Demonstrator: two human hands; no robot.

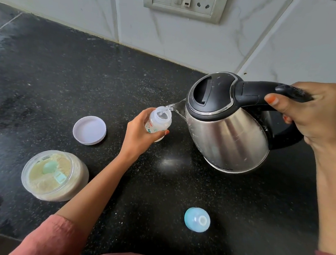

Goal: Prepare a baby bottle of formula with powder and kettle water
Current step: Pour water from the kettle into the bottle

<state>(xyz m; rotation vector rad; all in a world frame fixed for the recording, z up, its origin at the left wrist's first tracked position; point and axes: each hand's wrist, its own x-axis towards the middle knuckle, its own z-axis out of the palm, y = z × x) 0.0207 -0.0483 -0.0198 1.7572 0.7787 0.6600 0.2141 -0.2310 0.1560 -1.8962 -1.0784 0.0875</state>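
Note:
My left hand (139,134) grips a small clear baby bottle (160,121) with printed marks, standing open-necked on the black counter. My right hand (309,113) holds the black handle of a steel kettle (228,133), lifted and tilted left. Water runs from the kettle's spout (176,107) into the bottle's mouth. An open jar of pale formula powder (54,175) sits at the front left with a mint-green scoop lying in it.
The jar's white lid (89,130) lies upside down left of the bottle. A blue bottle cap with teat (196,219) lies on the counter (44,72) in front. A wall socket panel (184,0) sits on the tiled wall behind.

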